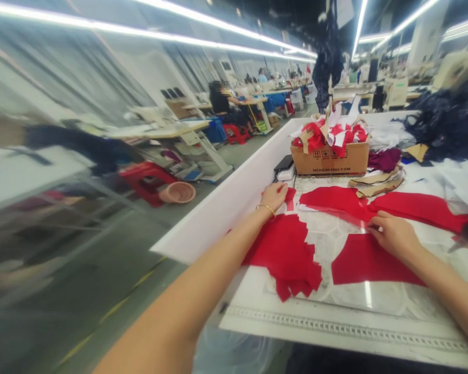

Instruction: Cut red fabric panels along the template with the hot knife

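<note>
My left hand [275, 197], with a thin bangle at its wrist, is at the table's left side, fingers curled at a small red fabric piece [290, 198]. Below that forearm lies a fanned stack of red fabric pieces [290, 254] with stepped edges. My right hand [395, 235] is closed in a pinch near the upper edge of a flat red fabric panel [368, 262]; what its fingertips hold is too small to make out. Just beyond it, longer red fabric pieces [331, 201] lie across the table, with white material under their edge.
A cardboard box [329, 160] of red and white scraps stands at the back, beside a dark device [284, 163]. Tan curved strips [378, 184] and dark garments [448, 119] lie to the right. A white side board [226, 192] borders the left; a ruler tape [335, 327] runs along the front.
</note>
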Tool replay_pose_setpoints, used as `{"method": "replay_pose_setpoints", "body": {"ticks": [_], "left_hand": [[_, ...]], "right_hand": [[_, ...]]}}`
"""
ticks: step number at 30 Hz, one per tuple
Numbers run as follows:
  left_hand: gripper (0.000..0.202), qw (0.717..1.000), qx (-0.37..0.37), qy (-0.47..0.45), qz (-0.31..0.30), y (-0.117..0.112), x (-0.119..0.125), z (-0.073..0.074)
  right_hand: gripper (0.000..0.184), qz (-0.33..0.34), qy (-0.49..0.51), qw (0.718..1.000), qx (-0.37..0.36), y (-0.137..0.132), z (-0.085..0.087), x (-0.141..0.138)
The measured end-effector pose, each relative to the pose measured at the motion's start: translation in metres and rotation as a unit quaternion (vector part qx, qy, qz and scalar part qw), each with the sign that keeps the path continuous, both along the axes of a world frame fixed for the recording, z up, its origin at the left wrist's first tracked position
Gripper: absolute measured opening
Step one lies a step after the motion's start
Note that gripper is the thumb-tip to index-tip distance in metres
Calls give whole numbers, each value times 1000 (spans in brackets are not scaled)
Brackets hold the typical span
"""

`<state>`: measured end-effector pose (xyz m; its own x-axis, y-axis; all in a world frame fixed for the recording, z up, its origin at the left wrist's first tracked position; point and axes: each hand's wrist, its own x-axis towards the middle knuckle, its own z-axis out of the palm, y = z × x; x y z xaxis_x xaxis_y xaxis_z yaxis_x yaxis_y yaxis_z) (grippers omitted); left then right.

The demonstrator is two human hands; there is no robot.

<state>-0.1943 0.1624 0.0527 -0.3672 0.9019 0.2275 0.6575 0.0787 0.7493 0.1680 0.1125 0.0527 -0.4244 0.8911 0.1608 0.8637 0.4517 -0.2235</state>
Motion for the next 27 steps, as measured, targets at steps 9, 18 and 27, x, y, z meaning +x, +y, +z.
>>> {"method": "replay_pose_setpoints", "body": {"ticks": [9, 18, 27], "left_hand": [[32, 892, 71, 322, -308, -53, 119, -10], [27, 785, 166, 492, -338, -47, 134, -12], [28, 727, 266, 536, -336, -132, 136, -6]], "right_hand": [[23, 26, 114, 988, 101, -30, -3, 42], [30, -28, 195, 973, 120, -74, -13, 87], [35, -167, 181, 967, 70, -83, -30, 111]]}}
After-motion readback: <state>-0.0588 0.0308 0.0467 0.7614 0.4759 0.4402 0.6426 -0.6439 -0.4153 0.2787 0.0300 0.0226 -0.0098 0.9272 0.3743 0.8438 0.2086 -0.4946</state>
